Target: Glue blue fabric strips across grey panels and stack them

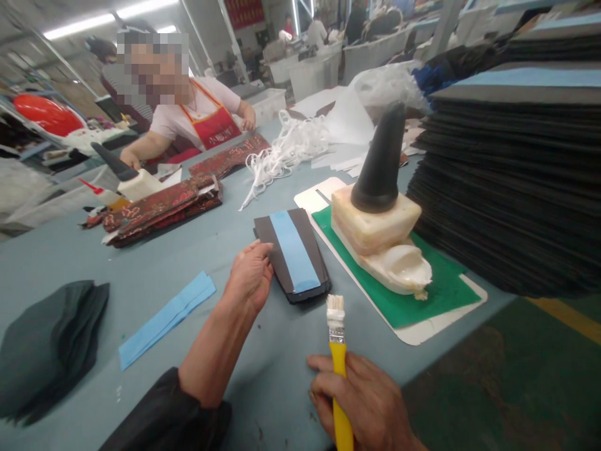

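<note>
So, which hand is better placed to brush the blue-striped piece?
The right hand: it grips the brush, bristles just short of the piece. The left hand rests on its edge, likely steadying.

Left of brush [337, 338] — panel stack [293, 254]

The left forearm [213, 351], bare above a dark sleeve [164, 416], runs from 7 o'clock up toward 1 o'clock, and the left hand [248, 275] lies palm down near the centre, fingers loosely bent, gripping nothing. The right hand [369, 401] sits at 5 o'clock, knuckles up, fingers closed around a brush [338, 360] that points to 12 o'clock.
</note>
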`<state>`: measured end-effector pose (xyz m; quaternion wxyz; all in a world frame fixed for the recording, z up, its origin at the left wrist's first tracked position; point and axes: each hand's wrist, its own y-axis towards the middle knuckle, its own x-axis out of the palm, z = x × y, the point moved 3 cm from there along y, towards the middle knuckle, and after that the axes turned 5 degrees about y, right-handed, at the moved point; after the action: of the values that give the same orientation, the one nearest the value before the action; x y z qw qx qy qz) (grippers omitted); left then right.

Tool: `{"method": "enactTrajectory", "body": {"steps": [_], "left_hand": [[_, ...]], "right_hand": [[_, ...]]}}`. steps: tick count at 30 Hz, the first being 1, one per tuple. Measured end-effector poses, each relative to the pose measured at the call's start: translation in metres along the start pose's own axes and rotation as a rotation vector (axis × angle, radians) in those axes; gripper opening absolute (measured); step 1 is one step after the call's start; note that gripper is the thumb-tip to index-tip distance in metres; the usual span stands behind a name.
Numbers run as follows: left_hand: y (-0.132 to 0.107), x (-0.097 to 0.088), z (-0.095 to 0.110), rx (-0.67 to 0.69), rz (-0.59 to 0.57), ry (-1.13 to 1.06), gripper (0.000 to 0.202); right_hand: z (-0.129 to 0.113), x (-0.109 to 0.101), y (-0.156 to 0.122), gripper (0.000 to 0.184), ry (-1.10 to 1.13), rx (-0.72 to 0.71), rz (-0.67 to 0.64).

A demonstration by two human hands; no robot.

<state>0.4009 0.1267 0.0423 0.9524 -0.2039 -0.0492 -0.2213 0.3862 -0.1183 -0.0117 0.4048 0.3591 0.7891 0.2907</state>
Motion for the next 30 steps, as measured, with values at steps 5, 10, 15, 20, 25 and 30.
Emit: {"method": "enactTrajectory", "body": {"steps": [5, 10, 15, 20, 25, 30], "left_hand": [[-0.005, -0.005, 0.000, 0.001, 0.028, 0.018, 0.014], [-0.010, -0.008, 0.001, 0.005, 0.029, 0.077, 0.010], [-0.009, -0.013, 0.000, -0.020, 0.081, 0.219, 0.016], [-0.008, -0.022, -0.001, 0.008, 0.184, 0.307, 0.023], [-0.013, -0.032, -0.002, 0.070, 0.245, 0.322, 0.022], [-0.015, -0.037, -0.012, 0.152, 0.222, 0.310, 0.023]], "right_hand": [[-0.001, -0.002, 0.000, 0.015, 0.009, 0.008, -0.033], [-0.001, -0.004, 0.000, 0.014, 0.031, 0.026, -0.058], [-0.001, -0.005, 0.001, 0.016, 0.026, 0.026, -0.079], [0.000, -0.004, 0.000, 0.018, 0.016, 0.029, -0.077], [-0.001, -0.007, 0.001, 0.014, 0.039, -0.003, -0.062], [-0.007, -0.025, 0.023, 0.010, 0.014, -0.014, -0.066]]}}
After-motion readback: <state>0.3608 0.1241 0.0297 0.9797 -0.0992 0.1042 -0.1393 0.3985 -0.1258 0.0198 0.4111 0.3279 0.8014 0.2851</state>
